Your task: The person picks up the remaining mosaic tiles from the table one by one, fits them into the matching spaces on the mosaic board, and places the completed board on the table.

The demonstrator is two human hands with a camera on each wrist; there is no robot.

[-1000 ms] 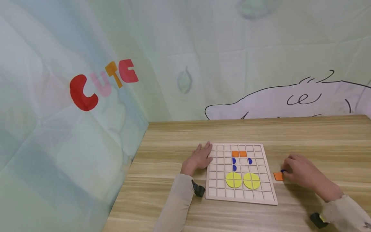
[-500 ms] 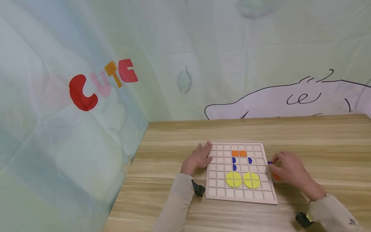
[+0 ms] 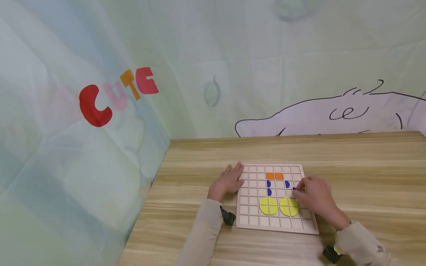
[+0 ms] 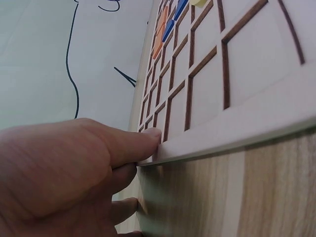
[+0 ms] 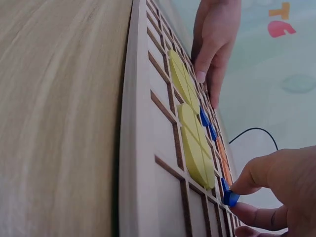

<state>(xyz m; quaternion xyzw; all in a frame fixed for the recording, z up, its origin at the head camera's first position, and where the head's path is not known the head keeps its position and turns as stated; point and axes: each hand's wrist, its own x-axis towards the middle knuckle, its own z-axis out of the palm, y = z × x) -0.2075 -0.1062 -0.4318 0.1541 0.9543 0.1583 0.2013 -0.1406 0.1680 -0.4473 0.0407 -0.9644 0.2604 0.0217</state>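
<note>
A pale square grid board (image 3: 247, 221) lies on the wooden table. My left hand (image 3: 227, 183) rests at its left edge; in the left wrist view the thumb (image 4: 148, 140) lies on the rim, the other fingers beside the edge. Over the right part of the board, my right hand (image 3: 316, 194) pinches a small blue half-circle piece (image 5: 230, 198) between thumb and fingertips. It is near another blue half-circle piece (image 3: 287, 184) in the grid. Left of that, two blue half-circles (image 3: 269, 192) stand one above the other. Orange squares (image 3: 270, 176) sit above them.
Two yellow circles made of quarter pieces (image 3: 268, 205) fill cells in the lower part of the board. Behind the table (image 3: 199, 155) hangs a printed cloth (image 3: 199, 111) with coloured letters and a line drawing.
My right hand has carried the blue half-circle left from the table beside the board to above the grid. The loose orange piece there is now hidden behind the hand. My left hand stays put.
</note>
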